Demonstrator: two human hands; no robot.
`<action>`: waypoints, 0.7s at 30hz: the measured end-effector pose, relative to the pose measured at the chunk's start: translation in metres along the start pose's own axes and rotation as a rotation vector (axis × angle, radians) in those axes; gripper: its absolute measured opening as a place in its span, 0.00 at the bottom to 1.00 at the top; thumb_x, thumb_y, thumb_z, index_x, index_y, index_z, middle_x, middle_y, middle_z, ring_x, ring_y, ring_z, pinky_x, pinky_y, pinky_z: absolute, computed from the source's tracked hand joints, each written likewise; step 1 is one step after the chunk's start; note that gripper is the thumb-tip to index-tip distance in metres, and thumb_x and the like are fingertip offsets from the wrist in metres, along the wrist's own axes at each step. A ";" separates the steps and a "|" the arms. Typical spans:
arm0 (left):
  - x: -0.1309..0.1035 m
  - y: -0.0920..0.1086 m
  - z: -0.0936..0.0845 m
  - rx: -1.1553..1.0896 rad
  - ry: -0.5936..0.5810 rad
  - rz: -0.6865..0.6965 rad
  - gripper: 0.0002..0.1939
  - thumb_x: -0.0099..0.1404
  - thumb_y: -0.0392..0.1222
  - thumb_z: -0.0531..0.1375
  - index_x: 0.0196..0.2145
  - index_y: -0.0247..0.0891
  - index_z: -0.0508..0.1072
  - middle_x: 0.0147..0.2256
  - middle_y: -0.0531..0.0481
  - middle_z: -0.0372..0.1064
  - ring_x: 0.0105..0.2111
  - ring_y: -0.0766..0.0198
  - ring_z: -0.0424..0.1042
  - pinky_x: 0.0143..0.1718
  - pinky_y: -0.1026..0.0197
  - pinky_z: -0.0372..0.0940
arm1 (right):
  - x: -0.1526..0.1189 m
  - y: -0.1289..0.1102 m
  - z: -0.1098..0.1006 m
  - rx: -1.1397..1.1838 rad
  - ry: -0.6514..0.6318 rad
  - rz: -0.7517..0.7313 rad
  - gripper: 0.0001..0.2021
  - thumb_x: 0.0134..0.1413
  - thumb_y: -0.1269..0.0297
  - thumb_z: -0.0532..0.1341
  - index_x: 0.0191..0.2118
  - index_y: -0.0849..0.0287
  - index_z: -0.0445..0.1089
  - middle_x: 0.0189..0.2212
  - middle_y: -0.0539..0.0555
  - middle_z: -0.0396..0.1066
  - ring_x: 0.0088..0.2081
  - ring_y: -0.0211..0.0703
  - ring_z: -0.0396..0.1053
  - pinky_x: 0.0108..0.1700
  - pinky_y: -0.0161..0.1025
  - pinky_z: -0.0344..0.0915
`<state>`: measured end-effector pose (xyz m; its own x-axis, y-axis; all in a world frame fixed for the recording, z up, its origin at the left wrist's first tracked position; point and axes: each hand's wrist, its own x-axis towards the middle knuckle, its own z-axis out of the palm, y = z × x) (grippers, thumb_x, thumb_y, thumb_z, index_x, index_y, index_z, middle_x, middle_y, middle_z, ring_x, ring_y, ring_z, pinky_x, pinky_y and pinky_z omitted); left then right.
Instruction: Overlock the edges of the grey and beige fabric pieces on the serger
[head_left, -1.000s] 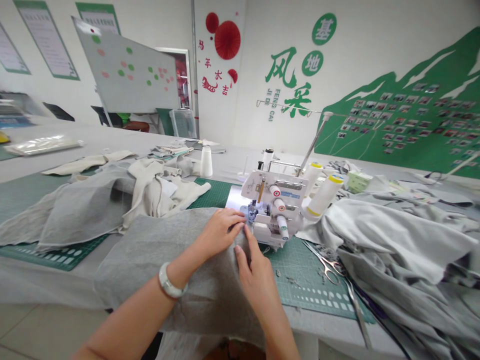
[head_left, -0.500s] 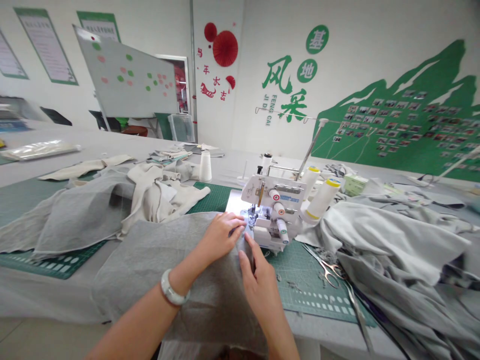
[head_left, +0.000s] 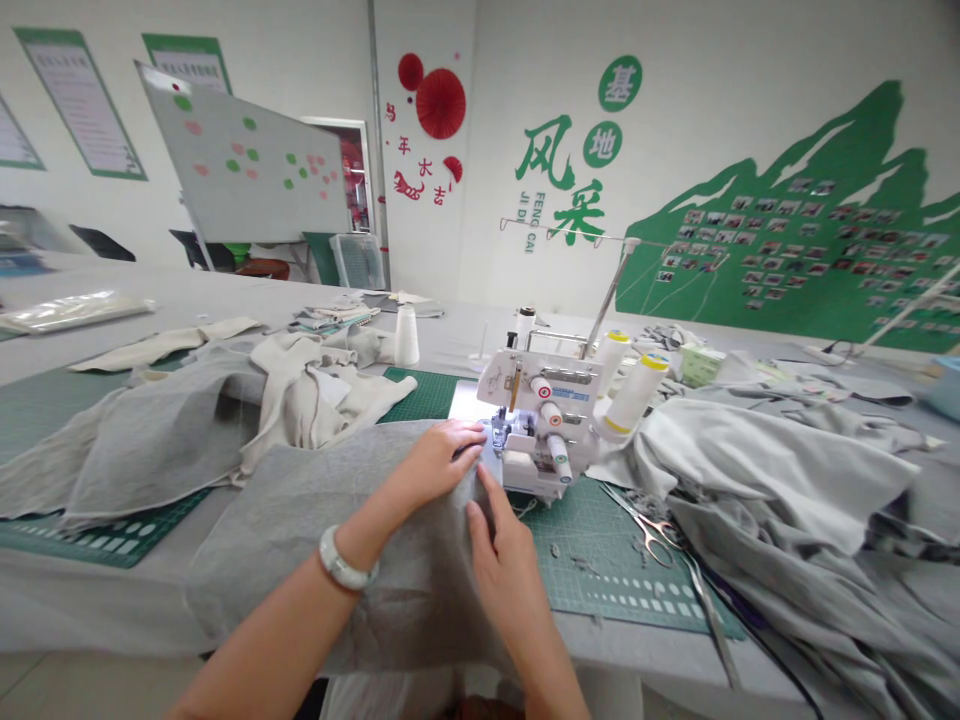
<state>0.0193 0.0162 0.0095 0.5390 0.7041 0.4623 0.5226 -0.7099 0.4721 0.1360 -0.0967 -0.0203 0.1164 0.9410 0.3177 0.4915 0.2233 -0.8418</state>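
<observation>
A white overlock sewing machine [head_left: 540, 410] stands at the centre with its lamp lit. Grey fabric [head_left: 300, 530] spreads from its presser foot over the near table edge. My left hand [head_left: 439, 462], with a pale bangle on the wrist, lies on the fabric with its fingertips beside the foot. Just right of it, my right hand [head_left: 504, 550] has thumb and forefinger at the fabric's right edge; whether it pinches the cloth is hard to see.
Scissors [head_left: 652, 535] and a second metal tool [head_left: 712, 625] lie on the green cutting mat [head_left: 585, 560]. Heaped grey cloth [head_left: 780, 470] is at the right, more fabric pieces [head_left: 180, 420] at the left. A white thread cone [head_left: 406, 335] stands behind.
The whole view has shifted slightly. Both hands remain on the fabric by the machine, and the cloth's near edge hangs a little differently.
</observation>
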 end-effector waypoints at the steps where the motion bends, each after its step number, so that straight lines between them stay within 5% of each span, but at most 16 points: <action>1: 0.002 -0.002 -0.001 0.001 -0.015 -0.002 0.13 0.66 0.37 0.56 0.46 0.35 0.77 0.51 0.42 0.72 0.52 0.57 0.70 0.57 0.53 0.62 | 0.000 0.000 0.002 0.003 -0.006 -0.009 0.24 0.64 0.64 0.49 0.63 0.64 0.60 0.57 0.63 0.67 0.55 0.49 0.69 0.55 0.44 0.65; 12: 0.003 0.018 -0.009 0.108 -0.048 0.004 0.17 0.71 0.38 0.49 0.40 0.35 0.78 0.48 0.42 0.74 0.50 0.55 0.71 0.56 0.53 0.63 | 0.009 0.002 0.009 0.104 -0.025 -0.050 0.23 0.63 0.68 0.51 0.62 0.61 0.60 0.57 0.59 0.68 0.57 0.45 0.66 0.58 0.42 0.62; 21: 0.005 0.000 0.001 0.034 -0.044 0.017 0.17 0.71 0.40 0.50 0.48 0.36 0.76 0.53 0.43 0.70 0.55 0.57 0.67 0.60 0.51 0.59 | -0.003 0.001 0.005 0.075 -0.005 -0.036 0.22 0.63 0.65 0.51 0.62 0.59 0.62 0.59 0.58 0.65 0.59 0.45 0.64 0.60 0.44 0.60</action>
<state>0.0223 0.0202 0.0113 0.5765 0.6909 0.4362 0.5349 -0.7227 0.4377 0.1320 -0.0984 -0.0247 0.0957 0.9332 0.3463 0.4293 0.2752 -0.8602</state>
